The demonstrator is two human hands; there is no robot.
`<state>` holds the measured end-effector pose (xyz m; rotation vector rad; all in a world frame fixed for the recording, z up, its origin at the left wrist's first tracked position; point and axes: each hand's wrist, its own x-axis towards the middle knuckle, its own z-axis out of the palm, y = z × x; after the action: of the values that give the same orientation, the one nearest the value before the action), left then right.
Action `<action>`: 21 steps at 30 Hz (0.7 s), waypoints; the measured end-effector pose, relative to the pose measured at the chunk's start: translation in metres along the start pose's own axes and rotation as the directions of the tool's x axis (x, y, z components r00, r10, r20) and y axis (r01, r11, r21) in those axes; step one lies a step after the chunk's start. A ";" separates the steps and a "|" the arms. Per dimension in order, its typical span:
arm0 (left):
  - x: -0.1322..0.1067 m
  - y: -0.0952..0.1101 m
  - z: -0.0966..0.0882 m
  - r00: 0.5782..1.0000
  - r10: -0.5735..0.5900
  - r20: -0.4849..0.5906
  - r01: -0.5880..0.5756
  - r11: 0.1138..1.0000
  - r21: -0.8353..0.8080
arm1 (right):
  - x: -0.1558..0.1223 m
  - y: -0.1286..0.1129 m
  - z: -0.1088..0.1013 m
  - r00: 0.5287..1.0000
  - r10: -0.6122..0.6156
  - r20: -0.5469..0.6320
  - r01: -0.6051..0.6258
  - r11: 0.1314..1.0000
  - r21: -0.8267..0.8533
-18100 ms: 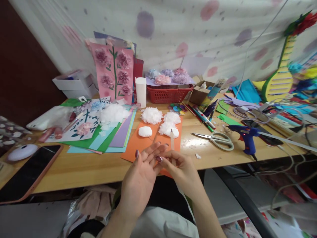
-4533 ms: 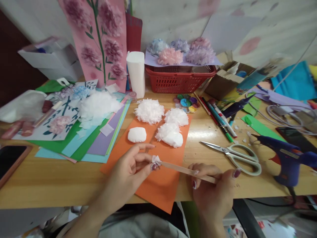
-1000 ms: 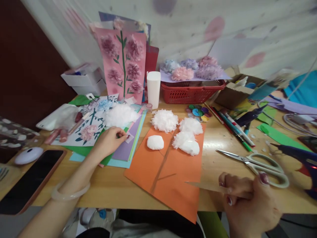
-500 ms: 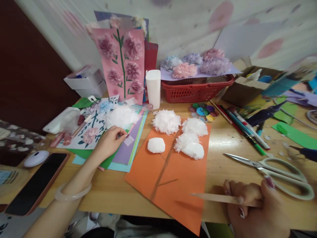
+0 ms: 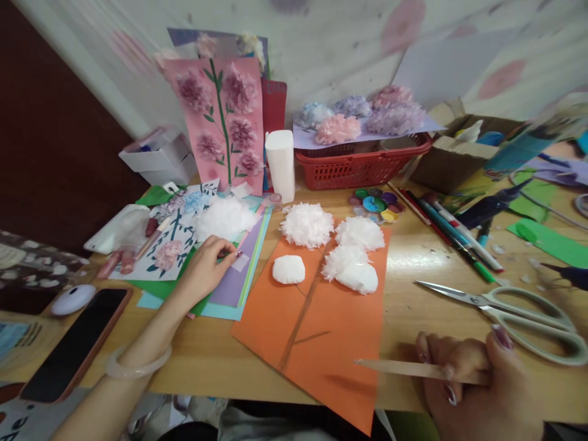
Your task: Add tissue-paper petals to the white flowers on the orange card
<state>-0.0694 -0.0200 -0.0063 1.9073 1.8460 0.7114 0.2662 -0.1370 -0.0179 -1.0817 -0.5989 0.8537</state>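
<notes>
My left hand (image 5: 206, 266) has its thumb and fingers pinched at the edge of a small thin white paper square (image 5: 240, 263), over a purple sheet in a stack of coloured paper (image 5: 225, 291). Just behind it lies a pile of white tissue pieces (image 5: 225, 217). My right hand (image 5: 482, 383) is closed round a pale, pointed wooden stick (image 5: 399, 367), its tip over an orange sheet (image 5: 340, 367). Drawn brown stem lines cross that sheet. On its upper part sit fluffy white paper flowers (image 5: 307, 225) and a smooth white pad (image 5: 288, 269).
Scissors (image 5: 478, 300) lie right of the orange sheet, with markers (image 5: 459, 236) behind. A red basket (image 5: 362, 168) bears paper flowers. A pink flower picture (image 5: 225, 122) stands at the back beside a white roll (image 5: 281, 165). A phone (image 5: 76, 343) lies at left.
The view has shifted slightly. My left hand still pinches at the paper square, with its fingertips a little farther right. My right hand keeps the stick almost unmoved.
</notes>
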 end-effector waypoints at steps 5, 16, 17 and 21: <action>-0.025 0.041 -0.001 0.999 -0.039 0.026 0.044 0.978 -0.206 | -0.002 0.004 -0.001 1.000 -0.026 0.013 0.026 0.999 0.022; -0.081 0.125 0.068 0.786 0.099 0.611 0.463 0.561 -0.686 | -0.006 0.010 0.002 0.999 0.031 0.012 -0.031 1.000 -0.004; -0.083 0.123 0.072 0.791 0.071 0.608 0.466 0.573 -0.674 | -0.005 0.010 0.001 0.999 0.026 0.019 -0.027 1.000 0.014; -0.088 0.118 0.076 0.802 0.006 0.597 0.485 0.578 -0.656 | -0.005 0.009 -0.001 0.998 0.050 0.037 -0.052 0.997 0.051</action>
<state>0.0705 -0.1093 -0.0039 1.0450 1.0904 0.6342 0.2615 -0.1393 -0.0265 -1.0398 -0.5774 0.9296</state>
